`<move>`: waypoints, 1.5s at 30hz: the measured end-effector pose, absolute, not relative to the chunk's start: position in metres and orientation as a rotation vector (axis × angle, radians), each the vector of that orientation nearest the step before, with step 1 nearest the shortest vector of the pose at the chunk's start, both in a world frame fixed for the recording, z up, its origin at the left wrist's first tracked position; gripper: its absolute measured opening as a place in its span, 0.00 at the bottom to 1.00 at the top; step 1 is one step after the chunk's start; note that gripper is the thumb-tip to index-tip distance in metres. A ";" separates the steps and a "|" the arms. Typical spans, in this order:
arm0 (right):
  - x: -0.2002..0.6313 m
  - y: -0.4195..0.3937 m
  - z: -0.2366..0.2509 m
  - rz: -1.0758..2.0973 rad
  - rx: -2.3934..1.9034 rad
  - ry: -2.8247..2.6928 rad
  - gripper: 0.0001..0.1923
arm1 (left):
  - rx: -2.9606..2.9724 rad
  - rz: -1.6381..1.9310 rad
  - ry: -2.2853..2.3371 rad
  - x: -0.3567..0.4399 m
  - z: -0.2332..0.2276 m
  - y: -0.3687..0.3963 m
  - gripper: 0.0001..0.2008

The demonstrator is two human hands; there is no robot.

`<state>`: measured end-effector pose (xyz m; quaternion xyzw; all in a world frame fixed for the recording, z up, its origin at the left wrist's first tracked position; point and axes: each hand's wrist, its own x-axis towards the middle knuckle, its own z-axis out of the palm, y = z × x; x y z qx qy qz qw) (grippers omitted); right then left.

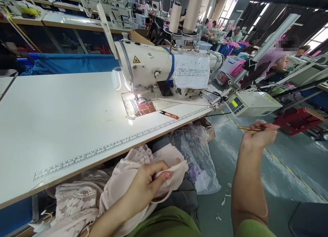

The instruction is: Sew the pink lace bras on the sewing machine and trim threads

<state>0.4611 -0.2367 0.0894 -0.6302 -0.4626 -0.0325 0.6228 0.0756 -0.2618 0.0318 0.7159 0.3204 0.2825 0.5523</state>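
Over my lap, my left hand pinches the edge of a pale pink bra between thumb and fingers. More pale pink lace lies bunched to its left, under the table's front edge. My right hand is stretched out to the right over the floor, its fingers closed around a thin brownish stick-like tool whose tip points left. Part of that tool is hidden in the grip, so its kind is unclear. Orange-handled thread snips lie on the table beside the sewing machine.
The white sewing table has a printed ruler along its front edge. A phone leans against the machine, and a control box juts out at the right. A clear plastic bag hangs below. Other people sit at machines farther back.
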 end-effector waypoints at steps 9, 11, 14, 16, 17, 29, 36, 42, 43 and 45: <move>0.309 -0.251 0.054 0.686 -1.281 -1.686 0.21 | 1.489 0.643 0.829 0.080 0.037 -0.253 0.21; 0.295 -0.256 0.061 0.765 -1.187 -1.809 0.21 | 1.451 0.625 0.843 0.080 0.039 -0.254 0.20; 0.289 -0.260 0.068 0.747 -1.166 -1.865 0.18 | 1.488 0.653 0.873 0.080 0.045 -0.253 0.19; 0.287 -0.261 0.069 0.713 -1.183 -1.854 0.15 | 1.607 0.731 0.896 0.083 0.052 -0.249 0.15; 0.285 -0.262 0.069 0.702 -1.189 -1.849 0.14 | 1.671 0.773 0.891 0.084 0.055 -0.247 0.12; 0.284 -0.264 0.065 0.324 -1.034 -1.866 0.03 | 1.476 0.826 0.916 0.097 0.054 -0.240 0.12; 0.283 -0.260 0.063 0.185 -1.015 -2.024 0.06 | 1.588 0.856 0.919 0.097 0.054 -0.242 0.12; 0.282 -0.258 0.058 0.468 -1.026 -1.958 0.08 | 1.593 0.847 0.920 0.096 0.053 -0.244 0.12; 0.283 -0.257 0.057 0.530 -1.018 -1.883 0.09 | 1.586 0.847 0.922 0.095 0.053 -0.244 0.12; 0.285 -0.255 0.056 0.632 -1.002 -1.699 0.10 | 1.570 0.847 0.934 0.095 0.052 -0.243 0.12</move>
